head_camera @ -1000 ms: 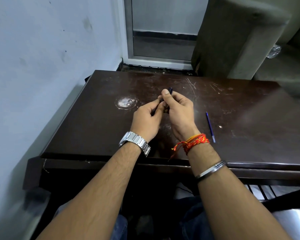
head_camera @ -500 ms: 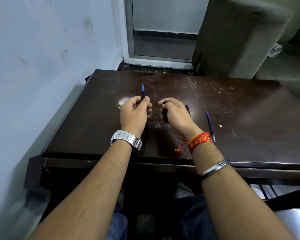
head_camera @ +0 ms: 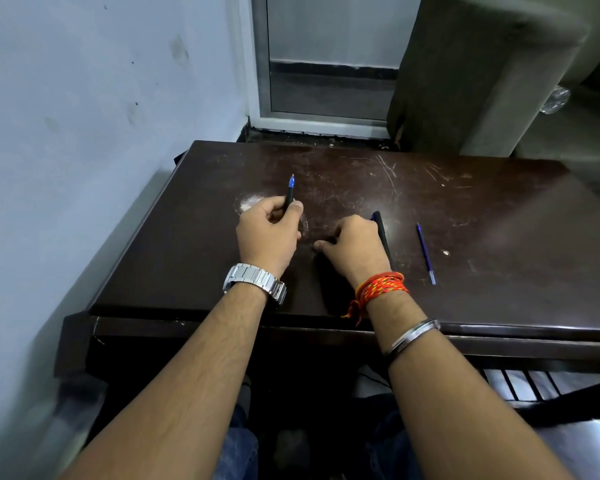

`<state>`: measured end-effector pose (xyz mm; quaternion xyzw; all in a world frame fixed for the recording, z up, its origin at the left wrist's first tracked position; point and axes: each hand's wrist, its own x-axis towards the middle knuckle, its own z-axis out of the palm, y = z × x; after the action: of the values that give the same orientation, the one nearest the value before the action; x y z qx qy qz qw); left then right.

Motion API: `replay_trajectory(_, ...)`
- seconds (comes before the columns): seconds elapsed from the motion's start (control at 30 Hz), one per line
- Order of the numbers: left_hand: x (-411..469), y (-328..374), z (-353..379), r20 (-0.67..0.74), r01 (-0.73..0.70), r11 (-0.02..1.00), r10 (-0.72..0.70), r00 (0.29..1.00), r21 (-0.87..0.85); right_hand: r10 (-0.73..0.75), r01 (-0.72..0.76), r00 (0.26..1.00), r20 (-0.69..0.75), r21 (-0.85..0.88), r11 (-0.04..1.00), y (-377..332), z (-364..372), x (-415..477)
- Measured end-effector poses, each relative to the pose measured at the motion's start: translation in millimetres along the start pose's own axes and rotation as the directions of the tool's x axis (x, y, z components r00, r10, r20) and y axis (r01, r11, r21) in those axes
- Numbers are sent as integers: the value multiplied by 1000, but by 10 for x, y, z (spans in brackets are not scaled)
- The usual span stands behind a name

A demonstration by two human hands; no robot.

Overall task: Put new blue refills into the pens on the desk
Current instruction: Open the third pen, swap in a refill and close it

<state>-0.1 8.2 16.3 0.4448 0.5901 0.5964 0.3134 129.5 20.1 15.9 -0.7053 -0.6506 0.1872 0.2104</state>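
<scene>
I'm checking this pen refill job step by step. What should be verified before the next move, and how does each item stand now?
1. The left hand has a firm grip on the black pen part, blue tip pointing away: ok.
2. The loose blue refill is within view on the desk, to the right of the right hand, with nothing touching it: ok.
3. The black barrel is on the desk against the right hand: ok.
4. The right hand is free to pick something up: cannot tell, its curled fingers are hidden.
5. The refill is fully seated in the held part: cannot tell.
</scene>
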Motion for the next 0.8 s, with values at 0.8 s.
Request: replay_trajectory(0.8, -1, 143, -37, 246, 134, 876, -19, 969, -463, -344, -119, 813, 470, 712, 693, -180, -159, -195)
